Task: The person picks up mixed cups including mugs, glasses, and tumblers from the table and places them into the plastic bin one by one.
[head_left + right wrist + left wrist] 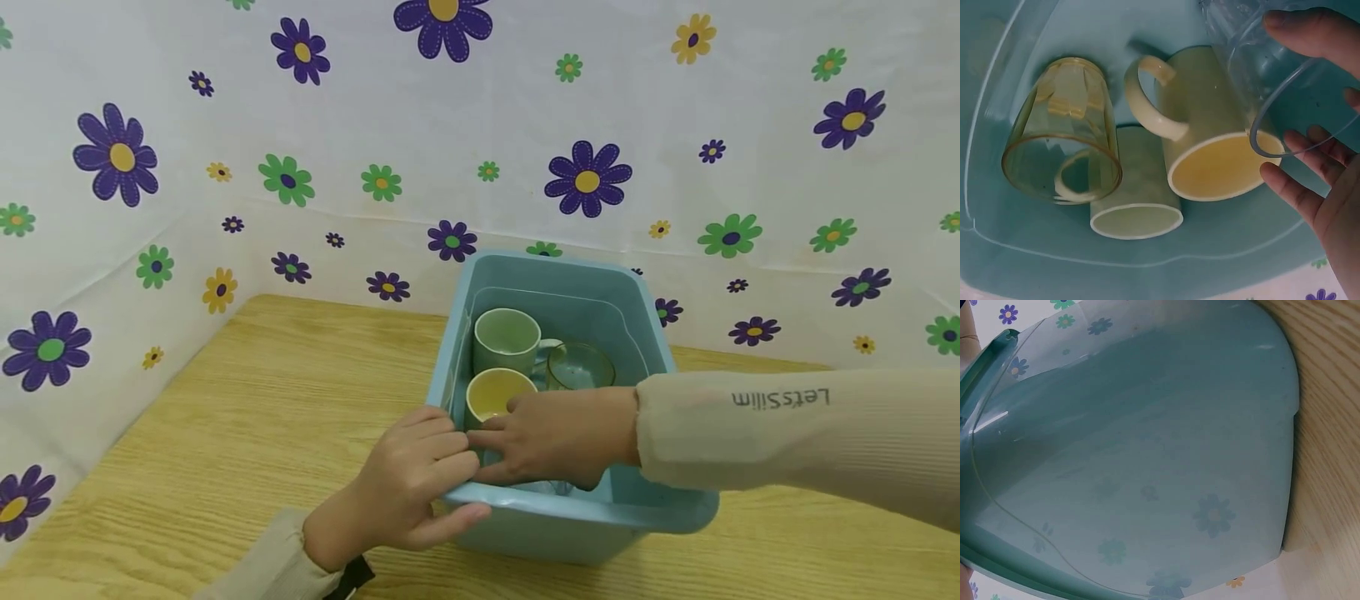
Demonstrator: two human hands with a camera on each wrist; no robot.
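At the near left corner of a blue plastic bin (555, 542), my left hand (416, 479) grips the rim, its fingers bent over the edge and the thumb along the outside. My right hand (555, 437) reaches down inside the bin. In the right wrist view its spread fingers (1297, 187) and thumb stand around the mouth of a clear glass (1264, 115). Beside that glass is a mug with a yellow inside (491, 392), its rim close to the fingertips. Behind it stand a pale green mug (507, 333) and an amber-tinted glass (581, 367).
The bin stands on a light wood-grain table (300, 400). A white cloth with printed flowers (487, 108) hangs behind and on the left. The bin's wall (1147, 437) fills most of the left wrist view.
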